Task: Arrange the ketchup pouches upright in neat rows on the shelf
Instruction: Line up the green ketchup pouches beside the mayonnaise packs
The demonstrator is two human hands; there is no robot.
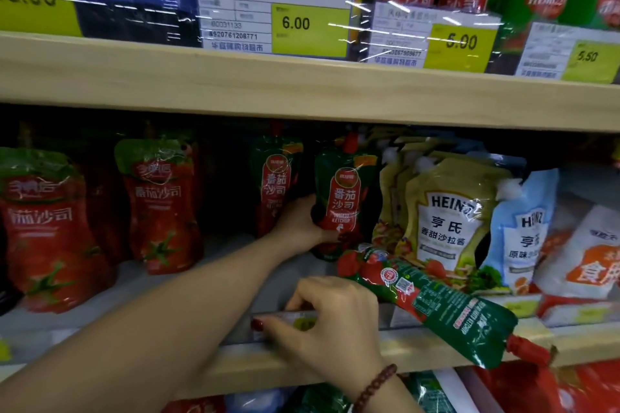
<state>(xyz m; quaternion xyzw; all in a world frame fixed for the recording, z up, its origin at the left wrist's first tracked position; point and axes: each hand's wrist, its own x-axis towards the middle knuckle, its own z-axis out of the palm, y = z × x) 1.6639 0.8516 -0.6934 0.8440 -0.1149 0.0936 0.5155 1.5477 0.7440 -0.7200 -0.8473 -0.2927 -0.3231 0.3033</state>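
Note:
A green and red ketchup pouch (345,201) stands upright on the middle shelf (235,278), and my left hand (298,223) grips its lower left side. Behind and to its left stands another of the same pouches (275,184). A third such pouch (432,308) lies flat on its back, its red cap hanging over the shelf's front edge at the right. My right hand (332,318), with a bead bracelet on its wrist, is just left of the lying pouch. Its thumb and fingers pinch the price label strip (295,320) on the shelf edge.
Two larger red tomato pouches (161,204) stand at the left of the shelf. Heinz salad dressing pouches (449,211) crowd the right, right beside the upright ketchup pouch. The wooden shelf board above (302,90) carries price tags and more pouches.

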